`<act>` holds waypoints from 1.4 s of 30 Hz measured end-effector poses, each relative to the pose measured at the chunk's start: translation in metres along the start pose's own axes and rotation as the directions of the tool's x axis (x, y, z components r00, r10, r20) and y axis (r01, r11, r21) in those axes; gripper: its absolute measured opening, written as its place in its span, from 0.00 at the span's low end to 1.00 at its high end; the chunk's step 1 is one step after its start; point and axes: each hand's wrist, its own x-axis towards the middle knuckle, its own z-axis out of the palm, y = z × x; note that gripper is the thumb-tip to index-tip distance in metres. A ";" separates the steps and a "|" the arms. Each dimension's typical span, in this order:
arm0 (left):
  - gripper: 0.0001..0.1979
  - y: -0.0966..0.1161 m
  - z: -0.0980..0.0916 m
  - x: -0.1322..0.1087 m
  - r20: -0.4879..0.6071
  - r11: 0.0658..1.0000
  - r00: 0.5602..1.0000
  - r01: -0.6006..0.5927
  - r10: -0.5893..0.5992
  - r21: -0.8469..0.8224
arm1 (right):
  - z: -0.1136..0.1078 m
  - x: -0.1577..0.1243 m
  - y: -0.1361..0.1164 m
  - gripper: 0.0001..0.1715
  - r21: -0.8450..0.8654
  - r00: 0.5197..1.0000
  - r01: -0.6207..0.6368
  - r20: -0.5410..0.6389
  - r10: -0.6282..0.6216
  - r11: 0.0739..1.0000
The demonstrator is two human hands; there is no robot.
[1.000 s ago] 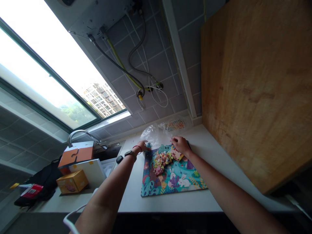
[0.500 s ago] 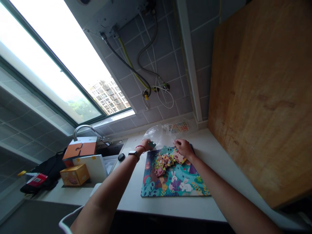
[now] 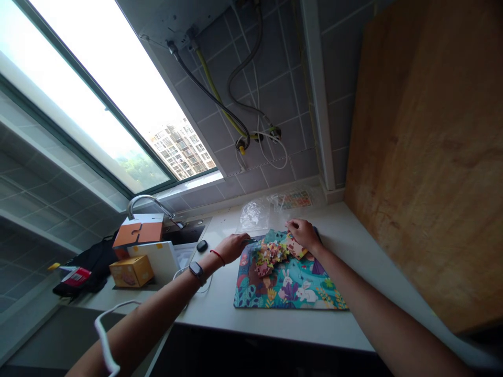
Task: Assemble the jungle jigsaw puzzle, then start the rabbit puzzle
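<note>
My left hand (image 3: 233, 247) reaches over the left edge of a jigsaw puzzle board (image 3: 291, 293) printed with white rabbits and leaves. A thin dark puzzle piece (image 3: 249, 241) sticks out from its fingertips. My right hand (image 3: 302, 234) sits at the board's far edge, curled over a pink-and-yellow puzzle section (image 3: 295, 247). Between my hands lies a heap of loose colourful puzzle pieces (image 3: 270, 256). A clear plastic bag (image 3: 254, 215) lies just beyond the board.
A wooden board (image 3: 424, 157) leans at the right of the white countertop (image 3: 212, 298). On the left stand a sink faucet (image 3: 149, 203), an orange-and-white box (image 3: 138, 229), a cardboard box (image 3: 131, 271) and a black bag (image 3: 90, 272). A small black object (image 3: 201, 246) lies near my left hand.
My left hand has swung in over the board's left edge, carrying the dark piece. The view has turned, so the board and counter sit further right. My right hand has barely moved.
</note>
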 end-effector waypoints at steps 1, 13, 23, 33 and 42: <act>0.16 0.004 0.002 -0.004 -0.012 1.000 1.000 -0.010 0.010 0.002 | 0.000 0.000 0.000 0.19 -0.001 1.000 0.000 0.002 0.000 1.000; 0.38 -0.006 0.061 -0.025 0.083 0.969 0.971 -0.210 0.222 -0.129 | 0.001 0.000 0.004 0.19 -0.025 1.000 0.006 0.012 -0.006 1.000; 0.41 -0.031 0.096 -0.038 -0.075 0.980 0.991 -0.124 0.113 -0.158 | 0.002 -0.001 0.005 0.19 -0.037 1.000 0.021 0.020 -0.020 0.999; 0.35 -0.031 0.115 -0.046 -0.392 0.961 0.917 -0.047 -0.066 -0.272 | 0.000 0.002 0.008 0.22 -0.020 0.999 0.021 0.037 -0.020 1.000; 0.31 -0.032 0.114 -0.039 -0.450 0.961 0.862 0.134 -0.233 -0.241 | 0.000 0.002 0.007 0.19 -0.010 1.000 -0.004 0.001 0.004 1.000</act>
